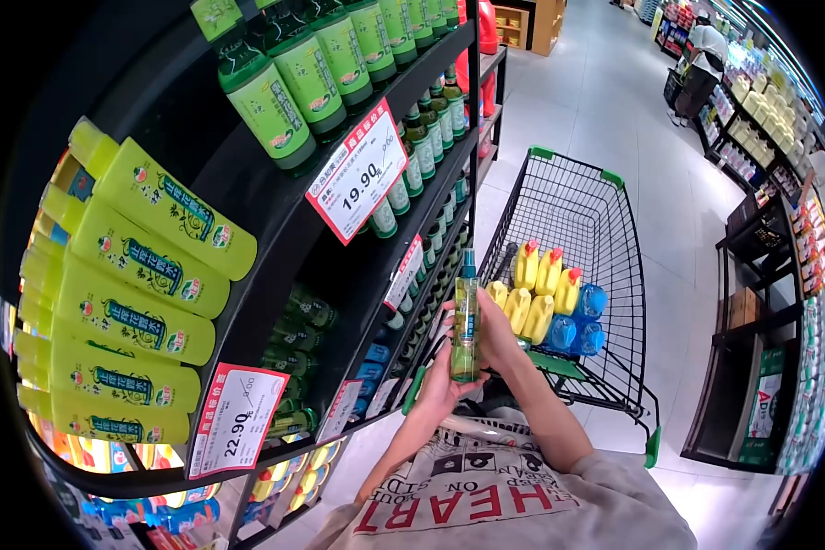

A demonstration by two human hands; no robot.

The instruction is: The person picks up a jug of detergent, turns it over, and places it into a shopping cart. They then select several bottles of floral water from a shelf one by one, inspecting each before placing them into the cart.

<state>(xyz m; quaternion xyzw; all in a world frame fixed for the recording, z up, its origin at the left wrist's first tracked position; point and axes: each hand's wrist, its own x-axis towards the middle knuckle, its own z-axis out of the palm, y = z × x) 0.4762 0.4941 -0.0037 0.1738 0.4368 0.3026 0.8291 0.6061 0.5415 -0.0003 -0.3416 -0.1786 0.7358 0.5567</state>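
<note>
A slim, clear green spray bottle [466, 321] with a teal top stands upright in front of my chest. My left hand [440, 380] is closed around its lower part. Higher up, my right hand [495, 332] grips it from the other side. Just beyond my hands is a black wire shopping cart [605, 220] with green corners. It carries several yellow bottles [541, 312] with red caps and several blue bottles [591, 301].
To my left, a black shelf [275, 238] holds lime-green bottles [147, 266] and green glass-like bottles [270, 110], with price tags [357, 174] on its edges. Across the tiled aisle [582, 73] stand more stocked shelves [761, 110]. A person [706, 50] bends there.
</note>
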